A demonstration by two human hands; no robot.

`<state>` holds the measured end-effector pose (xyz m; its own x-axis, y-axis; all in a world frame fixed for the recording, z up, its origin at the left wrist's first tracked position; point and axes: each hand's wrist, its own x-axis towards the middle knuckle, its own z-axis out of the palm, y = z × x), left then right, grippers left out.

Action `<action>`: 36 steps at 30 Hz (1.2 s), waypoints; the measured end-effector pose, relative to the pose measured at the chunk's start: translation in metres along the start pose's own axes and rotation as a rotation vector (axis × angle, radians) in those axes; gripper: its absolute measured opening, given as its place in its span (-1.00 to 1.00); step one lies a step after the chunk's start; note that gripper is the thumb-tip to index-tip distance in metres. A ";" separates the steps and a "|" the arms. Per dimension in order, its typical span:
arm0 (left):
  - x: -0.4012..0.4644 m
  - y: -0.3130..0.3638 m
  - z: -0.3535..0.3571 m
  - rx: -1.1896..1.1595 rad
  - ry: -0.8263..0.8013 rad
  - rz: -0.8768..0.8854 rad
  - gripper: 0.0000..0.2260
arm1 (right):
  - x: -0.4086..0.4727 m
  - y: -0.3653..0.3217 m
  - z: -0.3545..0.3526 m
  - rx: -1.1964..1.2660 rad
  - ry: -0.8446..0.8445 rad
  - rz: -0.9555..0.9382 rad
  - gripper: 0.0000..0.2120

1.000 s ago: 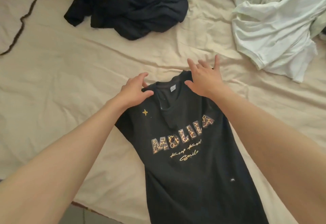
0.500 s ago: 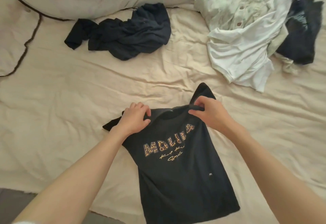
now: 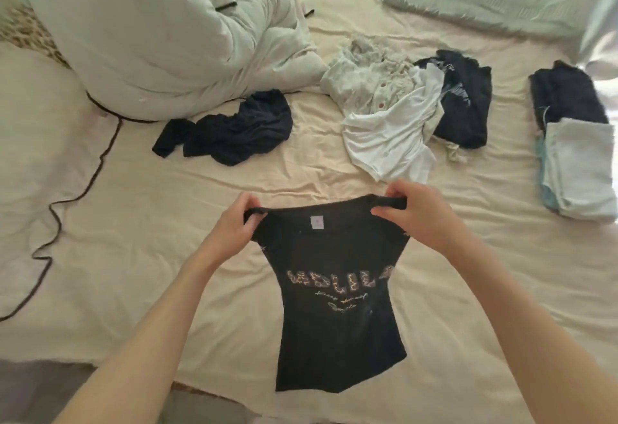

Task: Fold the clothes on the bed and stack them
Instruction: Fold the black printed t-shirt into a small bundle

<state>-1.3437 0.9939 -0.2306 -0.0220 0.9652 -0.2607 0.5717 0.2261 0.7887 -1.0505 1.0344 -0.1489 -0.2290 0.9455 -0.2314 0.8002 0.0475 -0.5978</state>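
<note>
A black tee (image 3: 337, 323) is held up over the near edge of the bed (image 3: 140, 256), reversed print facing the camera, hem hanging toward the bed edge. The left hand (image 3: 235, 223) is curled round the tee's left top corner; grip closed on fabric. The right hand (image 3: 418, 213) is pinched on the right top corner, thumb under, fingers over. Beyond the hands, a crumpled dark garment (image 3: 230, 132) lies on the sheet. To its right, an unfolded heap is seen: white top (image 3: 391, 136), pale buttoned shirt (image 3: 364, 86), black garment (image 3: 465, 106). At far right, a folded stack (image 3: 582, 163) is noted, pale pieces overlapping a dark one. A bunched duvet (image 3: 150, 32) occupies the far left.
</note>
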 end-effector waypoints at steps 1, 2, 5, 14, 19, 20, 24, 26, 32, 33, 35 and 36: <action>-0.007 0.015 -0.012 0.046 0.020 0.016 -0.94 | -0.006 -0.003 -0.013 -0.059 0.001 -0.016 -0.78; -0.013 0.030 -0.023 0.098 0.045 0.043 -0.97 | -0.011 -0.007 -0.027 -0.112 -0.003 -0.037 -0.78; -0.030 0.077 -0.061 0.256 0.091 0.193 -0.94 | -0.021 -0.023 -0.069 -0.203 0.027 -0.082 -0.88; -0.074 0.159 -0.092 0.269 0.464 0.244 -0.87 | -0.062 -0.046 -0.144 -0.132 0.595 -0.109 -0.91; -0.093 0.179 -0.081 0.172 0.616 0.270 -0.83 | -0.081 -0.037 -0.151 -0.203 0.663 -0.014 -0.77; -0.098 0.177 -0.079 0.157 0.624 0.275 -0.84 | -0.087 -0.034 -0.150 -0.202 0.641 -0.007 -0.75; -0.121 0.165 -0.078 0.140 0.541 0.281 -0.91 | -0.112 -0.018 -0.146 -0.125 0.502 0.012 -0.73; -0.129 0.166 -0.082 0.148 0.457 0.264 -0.95 | -0.122 -0.011 -0.147 -0.032 0.421 0.003 -0.75; -0.127 0.185 -0.096 0.239 0.377 0.155 -0.89 | -0.134 -0.015 -0.178 0.164 0.183 0.065 -0.77; -0.125 0.187 -0.097 0.264 0.369 0.138 -0.88 | -0.131 -0.015 -0.182 0.169 0.144 0.090 -0.78; -0.119 0.187 -0.095 0.299 0.320 0.096 -0.87 | -0.118 -0.014 -0.185 0.151 0.064 0.164 -0.77; -0.113 0.184 -0.093 0.313 0.287 0.071 -0.87 | -0.109 -0.012 -0.183 0.130 0.031 0.201 -0.74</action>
<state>-1.3123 0.9383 -0.0045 -0.1753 0.9844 -0.0118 0.8006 0.1495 0.5803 -0.9338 0.9898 0.0238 -0.0536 0.9415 -0.3328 0.7492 -0.1824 -0.6367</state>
